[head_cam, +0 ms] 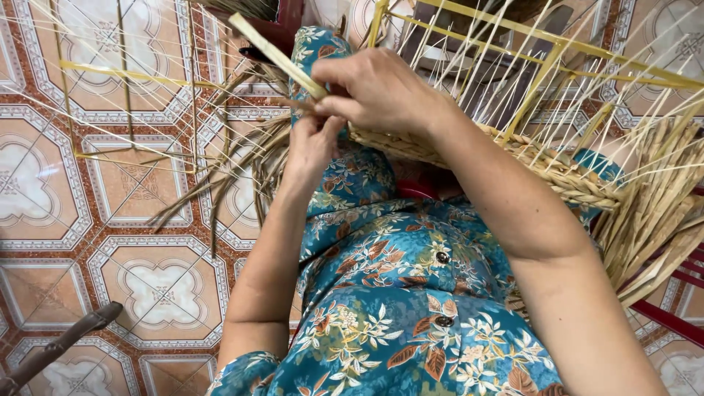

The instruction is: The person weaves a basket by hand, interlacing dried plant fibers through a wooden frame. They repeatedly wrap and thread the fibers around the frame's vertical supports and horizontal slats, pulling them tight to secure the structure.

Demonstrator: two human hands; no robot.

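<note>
A half-woven basket [557, 172] of dried straw rests on my lap, its braided rim running from centre to right. My right hand [378, 92] is closed on a flat pale reed strip [275, 55] that slants up to the left. Just below it, my left hand [315, 143] pinches the straw strands [242, 158] at the rim's left end. Thin upright stakes [469, 51] fan out above the rim.
Loose brown straw ends [194, 194] hang down over the patterned tile floor [110, 220]. A bundle of dry reeds [653, 213] lies at the right. A dark stick [59, 341] pokes in at the lower left. I wear a blue floral shirt [396, 308].
</note>
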